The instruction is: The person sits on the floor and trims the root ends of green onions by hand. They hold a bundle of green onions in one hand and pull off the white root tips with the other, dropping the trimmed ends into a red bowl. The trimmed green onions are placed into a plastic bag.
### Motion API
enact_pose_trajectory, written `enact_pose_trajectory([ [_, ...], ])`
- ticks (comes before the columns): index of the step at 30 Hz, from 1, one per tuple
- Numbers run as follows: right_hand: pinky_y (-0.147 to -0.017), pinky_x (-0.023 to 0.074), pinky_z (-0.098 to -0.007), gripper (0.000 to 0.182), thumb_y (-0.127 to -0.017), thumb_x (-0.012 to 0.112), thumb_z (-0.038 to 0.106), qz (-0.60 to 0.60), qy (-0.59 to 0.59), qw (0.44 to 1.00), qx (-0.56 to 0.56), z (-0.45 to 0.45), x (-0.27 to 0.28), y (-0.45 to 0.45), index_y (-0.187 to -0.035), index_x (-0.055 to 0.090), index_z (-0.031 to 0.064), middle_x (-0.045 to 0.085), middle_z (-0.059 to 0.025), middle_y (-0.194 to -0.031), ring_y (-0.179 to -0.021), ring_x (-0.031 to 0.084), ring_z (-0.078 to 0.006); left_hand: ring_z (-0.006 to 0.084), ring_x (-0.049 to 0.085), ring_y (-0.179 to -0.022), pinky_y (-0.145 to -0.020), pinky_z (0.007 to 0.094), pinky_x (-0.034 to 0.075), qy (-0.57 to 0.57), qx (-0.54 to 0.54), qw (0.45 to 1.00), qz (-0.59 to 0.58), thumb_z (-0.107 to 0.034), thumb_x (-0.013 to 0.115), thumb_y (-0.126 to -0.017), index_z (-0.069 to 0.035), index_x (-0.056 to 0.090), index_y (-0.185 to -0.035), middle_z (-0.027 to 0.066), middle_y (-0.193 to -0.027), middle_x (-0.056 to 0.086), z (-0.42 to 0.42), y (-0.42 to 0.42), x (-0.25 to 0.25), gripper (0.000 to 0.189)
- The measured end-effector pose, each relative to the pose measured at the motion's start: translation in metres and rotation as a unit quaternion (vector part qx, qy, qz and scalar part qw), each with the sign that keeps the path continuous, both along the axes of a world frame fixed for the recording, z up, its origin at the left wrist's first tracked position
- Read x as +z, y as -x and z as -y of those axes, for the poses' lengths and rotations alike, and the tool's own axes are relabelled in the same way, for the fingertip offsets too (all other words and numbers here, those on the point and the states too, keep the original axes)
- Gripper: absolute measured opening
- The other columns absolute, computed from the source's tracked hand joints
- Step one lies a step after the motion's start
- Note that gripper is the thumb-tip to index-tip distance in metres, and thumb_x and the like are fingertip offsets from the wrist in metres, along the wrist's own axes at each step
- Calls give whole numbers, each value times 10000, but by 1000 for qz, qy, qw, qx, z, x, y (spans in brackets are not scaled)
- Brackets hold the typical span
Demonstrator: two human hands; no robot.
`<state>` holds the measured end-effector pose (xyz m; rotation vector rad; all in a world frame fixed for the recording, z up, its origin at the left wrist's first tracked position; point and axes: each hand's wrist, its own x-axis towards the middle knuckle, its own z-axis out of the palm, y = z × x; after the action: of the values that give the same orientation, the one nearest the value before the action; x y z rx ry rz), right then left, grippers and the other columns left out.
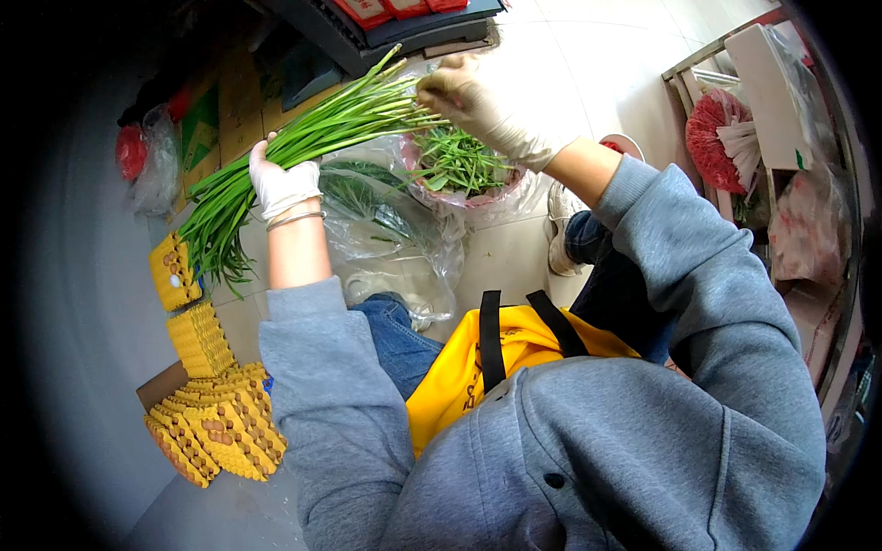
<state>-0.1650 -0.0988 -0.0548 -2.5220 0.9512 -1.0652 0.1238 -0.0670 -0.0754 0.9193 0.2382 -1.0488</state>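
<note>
My left hand [284,180], in a whitish glove, grips a bunch of long green leafy stalks, which look like garlic chives [331,124], around its middle. The leaf tips hang down to the lower left and the pale stalk ends point right. At those ends is my right hand [468,103], also gloved, with its fingers curled in; whether it pinches a stalk is not clear. Beneath it stands a reddish tub lined with clear plastic [475,201], holding short green trimmings [462,162]. A clear plastic bag [393,213] with more greens lies beside the tub.
Yellow trays of eggs [227,420] are stacked at the lower left by the wall. A rack [785,206] with bagged goods and a white foam box [765,96] stands at the right. A dark cabinet [427,34] with red packets is at the top. My feet flank the bag and tub.
</note>
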Motion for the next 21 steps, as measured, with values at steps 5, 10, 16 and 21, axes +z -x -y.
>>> enact_pose_trajectory([
  [5,-677,467,-384,146,-777,627,256,-37,48,998,4,-1,-16,-11,-833,647,123,605,-75,-744,-750,610,-266,228,581,-795,-835,479,470,-3,-17,1000,-14,-154,499,-839,-87,552,-845,32,-800,594,2,21,10,86],
  [10,-695,457,-388,146,-767,631,248,-46,43,998,9,-4,-16,-15,-831,643,117,617,-78,-757,-754,613,-267,234,579,-811,-850,500,463,-1,-15,1000,-12,-151,500,-835,-85,555,-840,30,-803,593,-1,22,14,86],
  [16,-756,420,-368,137,-750,645,244,-90,25,995,-27,-7,-11,-17,-803,619,121,614,-52,-819,-851,594,-237,235,580,-816,-845,513,457,2,-27,1000,-16,-163,506,-829,-95,560,-835,25,-806,595,-2,26,14,87],
  [21,-760,399,-366,115,-752,647,258,-71,71,995,-15,-12,-2,-15,-812,625,162,588,-14,-803,-858,574,-209,248,579,-831,-830,502,459,-16,-34,999,-10,-184,499,-827,-110,562,-817,27,-819,600,-3,25,12,98],
])
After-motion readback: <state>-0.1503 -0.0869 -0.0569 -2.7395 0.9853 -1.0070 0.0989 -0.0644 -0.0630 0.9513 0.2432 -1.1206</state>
